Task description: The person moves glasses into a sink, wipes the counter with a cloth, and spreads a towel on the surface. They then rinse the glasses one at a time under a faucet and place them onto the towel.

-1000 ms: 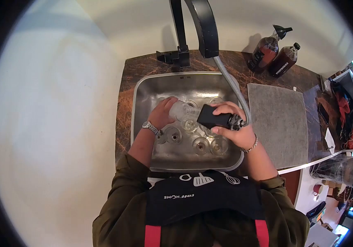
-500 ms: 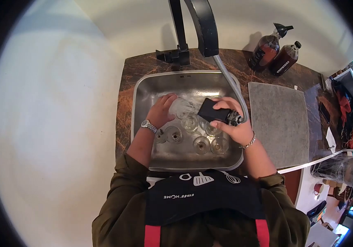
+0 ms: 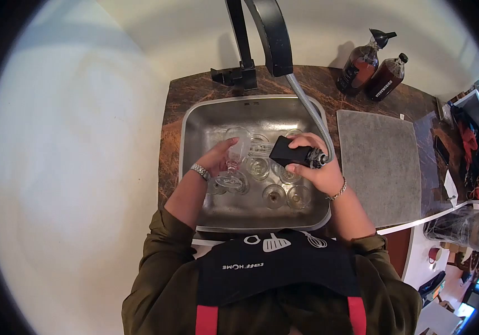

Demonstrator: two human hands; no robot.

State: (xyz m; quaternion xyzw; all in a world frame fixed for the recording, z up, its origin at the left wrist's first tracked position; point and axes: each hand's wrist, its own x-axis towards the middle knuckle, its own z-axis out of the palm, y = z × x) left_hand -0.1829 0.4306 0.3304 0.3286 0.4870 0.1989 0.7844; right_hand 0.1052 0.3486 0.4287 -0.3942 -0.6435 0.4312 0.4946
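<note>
While your left hand (image 3: 218, 158) grips a clear wine glass (image 3: 236, 151) by its stem, fingers curled around it, the glass hangs over the left half of the steel sink (image 3: 195, 134), its bowl up towards the back wall of the basin and its foot down near your wrist. Your wristwatch (image 3: 198, 170) shows just below that hand. Your right hand (image 3: 316, 167) is wrapped around the black spray head (image 3: 290, 153), fingers closed on its body, and the head points left at the bowl of the glass, close to it but not touching. A thin spray shows between the nozzle and the glass. From the spray head a grey ribbed hose (image 3: 309, 111) runs up to the black tap (image 3: 273, 36) at the back of the sink. Several more glasses (image 3: 275, 194) stand upright on the sink floor under and between your hands; I cannot tell their exact number. To the right of the sink a grey mat (image 3: 379, 167) lies flat on the brown stone counter (image 3: 172, 111), and two brown bottles (image 3: 370, 75) stand side by side at the back right, against the wall. Your black apron (image 3: 275, 268) fills the lower edge of the view.
</note>
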